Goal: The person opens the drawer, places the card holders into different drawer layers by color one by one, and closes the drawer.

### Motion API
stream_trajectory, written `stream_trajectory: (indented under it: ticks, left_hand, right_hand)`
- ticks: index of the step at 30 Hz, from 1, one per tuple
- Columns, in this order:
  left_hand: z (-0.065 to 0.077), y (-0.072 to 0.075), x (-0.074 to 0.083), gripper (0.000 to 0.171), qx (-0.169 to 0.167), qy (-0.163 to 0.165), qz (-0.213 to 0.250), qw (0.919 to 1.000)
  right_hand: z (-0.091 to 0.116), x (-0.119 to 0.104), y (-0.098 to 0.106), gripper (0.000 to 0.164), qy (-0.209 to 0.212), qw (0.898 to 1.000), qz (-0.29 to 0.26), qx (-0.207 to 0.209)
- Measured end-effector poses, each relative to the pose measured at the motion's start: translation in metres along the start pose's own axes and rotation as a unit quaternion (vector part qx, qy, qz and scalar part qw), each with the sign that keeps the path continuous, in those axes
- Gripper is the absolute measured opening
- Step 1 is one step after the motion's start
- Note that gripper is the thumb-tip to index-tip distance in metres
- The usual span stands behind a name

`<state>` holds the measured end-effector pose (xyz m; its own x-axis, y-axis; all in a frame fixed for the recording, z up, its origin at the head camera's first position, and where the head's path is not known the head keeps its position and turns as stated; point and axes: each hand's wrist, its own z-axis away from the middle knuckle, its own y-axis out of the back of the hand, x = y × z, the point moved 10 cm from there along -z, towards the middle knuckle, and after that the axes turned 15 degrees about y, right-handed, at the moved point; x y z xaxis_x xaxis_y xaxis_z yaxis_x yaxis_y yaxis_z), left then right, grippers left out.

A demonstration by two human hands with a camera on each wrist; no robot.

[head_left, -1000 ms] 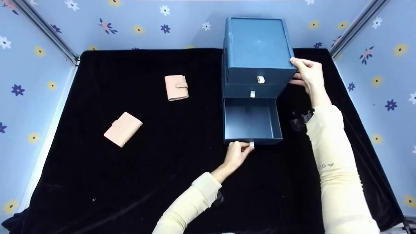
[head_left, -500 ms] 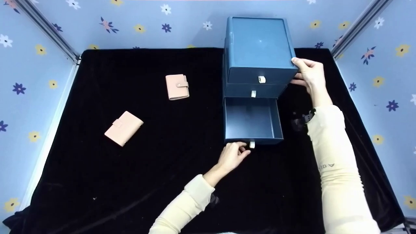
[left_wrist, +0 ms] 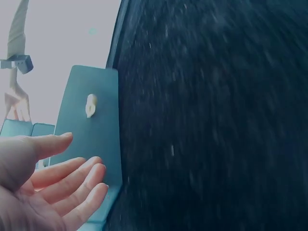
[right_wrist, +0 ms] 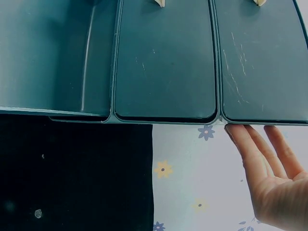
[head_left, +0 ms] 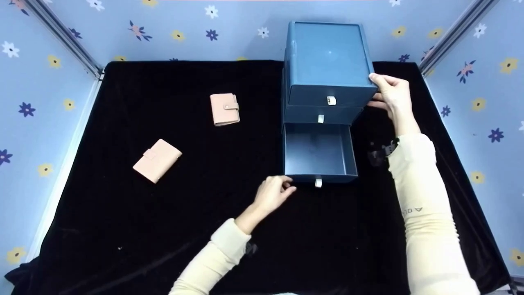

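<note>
A blue three-drawer storage box [head_left: 329,57] stands at the back right, its bottom drawer [head_left: 319,151] pulled out with nothing inside. My left hand [head_left: 272,192] is just left of that drawer's front, apart from the white pull tab [head_left: 318,183]. In the left wrist view, its loosely bent fingers [left_wrist: 79,192] hold nothing in front of the drawer face. At the box's right front corner, my right hand [head_left: 392,96] rests its thumb on the top edge. Its other fingers [right_wrist: 250,149] touch the side wall, fairly straight, in the right wrist view.
Two pink snap-strap notebooks lie on the black cloth [head_left: 196,213]: one notebook [head_left: 224,109] left of the box, the other notebook [head_left: 157,161] farther left and nearer. Flowered panels [head_left: 192,28] enclose the back and sides. The upper two drawers are pushed in.
My left hand has let go of the bottom drawer's pull tab and moved left, away from it. My right hand stays at the box's corner. The drawer remains pulled out.
</note>
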<state>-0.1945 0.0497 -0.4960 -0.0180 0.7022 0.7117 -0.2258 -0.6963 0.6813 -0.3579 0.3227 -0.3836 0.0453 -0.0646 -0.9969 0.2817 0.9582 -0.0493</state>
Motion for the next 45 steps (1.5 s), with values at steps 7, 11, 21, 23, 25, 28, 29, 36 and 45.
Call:
stream_trajectory:
  ticks: [7,11,21,23,25,28,29,36,45]
  left_hand:
    - [0.001,0.027,-0.019,0.023,0.024,-0.003,-0.019,0.9995]
    - [0.001,0.045,-0.034,0.023,0.041,0.006,-0.028,0.9987]
    - [-0.004,0.094,-0.077,0.027,0.086,0.056,-0.073,0.9921]
    - [-0.005,0.104,-0.088,0.029,0.091,0.07,-0.084,0.9899]
    - [-0.006,0.115,-0.098,0.032,0.093,0.085,-0.095,0.9874]
    - [-0.007,0.13,-0.115,0.038,0.094,0.11,-0.11,0.9833]
    - [-0.007,0.136,-0.121,0.04,0.094,0.119,-0.115,0.9818]
    - [-0.01,0.172,-0.155,0.051,0.11,0.145,-0.126,0.9753]
    - [-0.012,0.214,-0.189,0.062,0.145,0.156,-0.123,0.9693]
  right_hand:
    - [0.001,-0.001,0.0,0.035,0.0,1.0,0.002,-0.001]
    - [0.001,-0.001,0.0,0.033,-0.002,1.0,0.001,-0.002]
    - [0.002,-0.002,-0.002,0.038,0.001,1.0,-0.002,-0.003]
    - [0.002,-0.002,-0.002,0.038,-0.001,1.0,-0.002,-0.003]
    - [0.002,-0.002,-0.002,0.038,-0.002,1.0,-0.002,-0.003]
    - [0.002,-0.002,-0.002,0.038,-0.002,1.0,-0.001,-0.003]
    - [0.002,-0.002,-0.002,0.038,-0.001,1.0,0.0,-0.003]
    - [0.001,-0.002,-0.001,0.04,0.001,1.0,0.003,-0.003]
    - [0.001,-0.002,-0.002,0.036,0.006,1.0,0.003,-0.005]
